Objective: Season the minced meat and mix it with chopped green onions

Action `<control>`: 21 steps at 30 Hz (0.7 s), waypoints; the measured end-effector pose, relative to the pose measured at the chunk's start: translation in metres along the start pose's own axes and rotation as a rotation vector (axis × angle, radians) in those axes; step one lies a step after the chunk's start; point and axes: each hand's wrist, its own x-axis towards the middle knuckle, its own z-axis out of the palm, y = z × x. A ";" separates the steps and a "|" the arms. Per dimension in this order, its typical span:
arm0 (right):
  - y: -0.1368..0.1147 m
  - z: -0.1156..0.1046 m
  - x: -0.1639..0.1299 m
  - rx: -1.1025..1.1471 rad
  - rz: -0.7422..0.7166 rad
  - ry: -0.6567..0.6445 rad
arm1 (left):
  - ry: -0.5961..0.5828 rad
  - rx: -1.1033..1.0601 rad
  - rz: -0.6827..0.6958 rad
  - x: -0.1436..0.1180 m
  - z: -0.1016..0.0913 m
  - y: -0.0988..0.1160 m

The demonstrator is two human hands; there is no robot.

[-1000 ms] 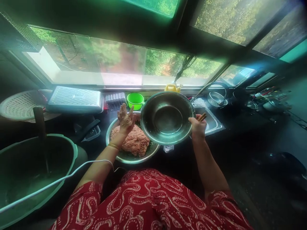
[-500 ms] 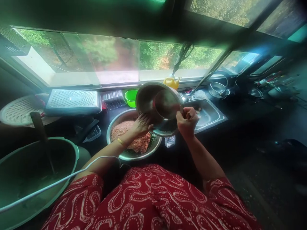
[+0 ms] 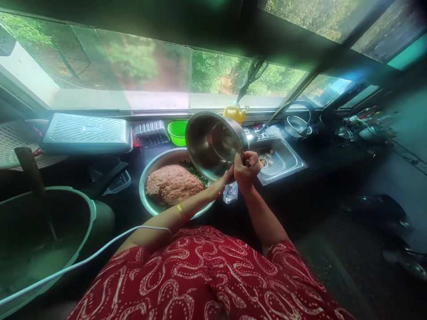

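My right hand is closed round the near right rim of a stainless steel bowl, which is tipped on its side so its inside shows. My left hand touches the bowl's lower edge close to my right hand, its fingers stretched out and partly hidden. Beneath, to the left, a wide steel basin stands on the counter. It holds a large mound of minced meat and chopped green herbs. The tipped bowl hangs over the basin's right side.
A sink with scraps in it lies to the right. Behind stand a green bowl, a yellow jug and a clear plastic tray. At left are a silver ridged box and a large pot. A white cable crosses in front.
My left hand has moved right, from inside the bowl to its lower edge beside my right hand. More of the meat and herbs now shows. The view has shifted slightly.
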 end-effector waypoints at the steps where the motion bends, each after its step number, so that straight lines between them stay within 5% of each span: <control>1: 0.002 0.001 -0.001 0.008 0.022 -0.001 | 0.021 0.010 -0.011 0.004 -0.002 0.008; 5: 0.010 0.002 0.003 0.054 0.090 0.056 | 0.046 0.052 -0.024 0.008 -0.027 0.029; 9: 0.020 -0.003 0.011 0.094 0.111 0.105 | 0.105 -0.054 -0.069 -0.004 -0.061 0.020; 13: 0.028 -0.008 0.011 0.112 0.125 0.083 | 0.135 -0.018 -0.095 -0.033 -0.088 -0.029; 16: 0.031 -0.011 0.008 0.096 0.114 0.057 | 0.103 0.338 -0.185 -0.059 -0.099 -0.078; 21: 0.035 -0.022 0.017 0.101 0.156 0.106 | 0.120 0.903 -0.278 -0.094 -0.081 -0.138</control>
